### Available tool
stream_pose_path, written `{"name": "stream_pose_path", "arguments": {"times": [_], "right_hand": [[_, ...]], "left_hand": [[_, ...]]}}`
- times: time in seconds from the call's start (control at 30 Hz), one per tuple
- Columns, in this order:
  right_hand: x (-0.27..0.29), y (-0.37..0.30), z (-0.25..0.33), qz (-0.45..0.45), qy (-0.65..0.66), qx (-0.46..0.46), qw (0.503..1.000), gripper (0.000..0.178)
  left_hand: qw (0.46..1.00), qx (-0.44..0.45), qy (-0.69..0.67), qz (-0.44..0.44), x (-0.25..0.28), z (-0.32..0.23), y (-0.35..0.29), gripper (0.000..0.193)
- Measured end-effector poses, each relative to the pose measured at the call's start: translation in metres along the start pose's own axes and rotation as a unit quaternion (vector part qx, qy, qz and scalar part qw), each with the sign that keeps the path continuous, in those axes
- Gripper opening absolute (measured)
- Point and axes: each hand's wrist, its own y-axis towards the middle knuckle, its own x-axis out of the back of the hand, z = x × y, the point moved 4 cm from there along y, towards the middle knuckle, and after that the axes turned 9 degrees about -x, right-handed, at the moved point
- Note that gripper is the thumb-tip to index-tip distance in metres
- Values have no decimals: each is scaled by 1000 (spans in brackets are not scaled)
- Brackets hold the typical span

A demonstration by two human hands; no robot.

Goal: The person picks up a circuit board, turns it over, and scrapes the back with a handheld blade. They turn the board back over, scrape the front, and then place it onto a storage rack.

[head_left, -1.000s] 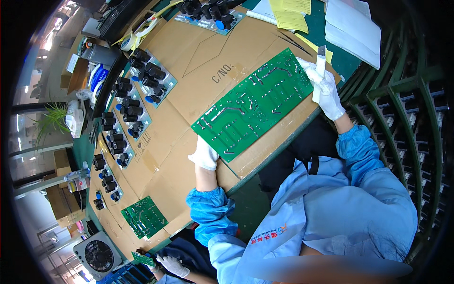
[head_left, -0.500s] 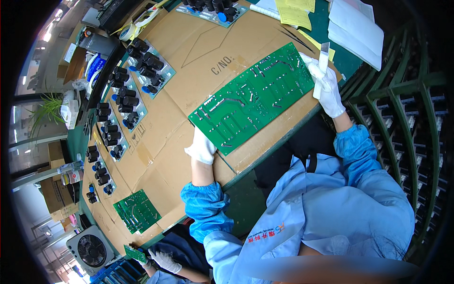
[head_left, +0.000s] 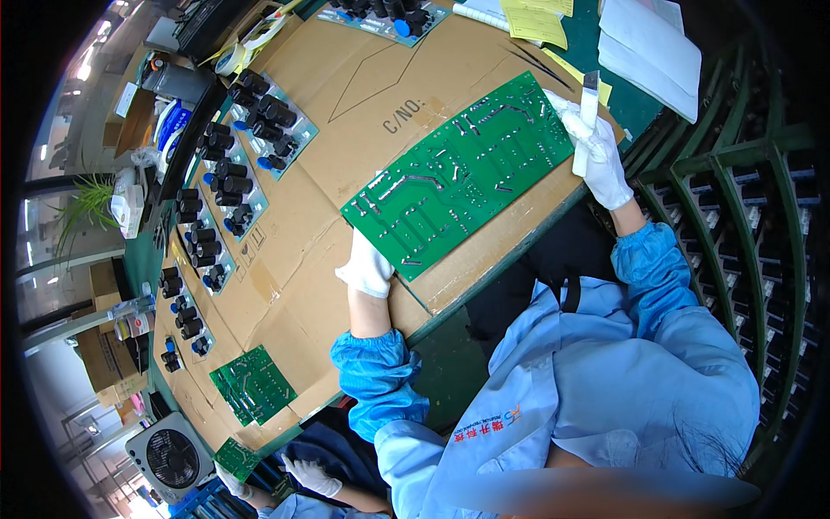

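Note:
A large green circuit board (head_left: 462,177), its soldered side facing up, is held at a slant over the cardboard. At its lower left end my white-gloved left hand (head_left: 368,266) grips it from below; the board hides most of the fingers. My right hand (head_left: 596,143), also gloved, is closed at the board's right end around a white, flat-handled tool (head_left: 585,130) with a greyish tip pointing up. Its fingertips are at the board's edge, partly hidden. What kind of tool it is, I cannot make out.
Boards with black capacitors (head_left: 232,186) stand along the table's left side. Cardboard (head_left: 303,285) covers the table. A smaller green board (head_left: 252,385) lies at lower left, near a co-worker's gloved hand (head_left: 313,477). Papers (head_left: 650,56) lie at top right; a green rack (head_left: 735,216) stands right.
The large board has shifted slightly up and left, its tilt a little different, with both my hands still on it. The co-worker's hands and small board have moved.

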Motion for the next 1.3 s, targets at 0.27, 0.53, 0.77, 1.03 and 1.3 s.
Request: {"name": "stream_pose_path", "arguments": {"times": [0.27,0.53,0.77,1.03,1.3], "right_hand": [[-5,-3,8,-1,6,13,1000,44],[-16,1,19,-75,-70,31,994,42],[-84,-42,87,-7,-221,151,963,43],[-161,-71,79,115,-491,411,760,33],[-163,-65,74,103,-463,428,770,35]], "left_hand": [[1000,-6,1,5,4,1,-1,40],[1000,-1,-25,-6,-5,3,-3,42],[1000,-2,7,-17,-19,3,-14,38],[994,3,-72,85,-17,9,-5,32],[988,-31,12,153,-24,8,-1,36]]}}
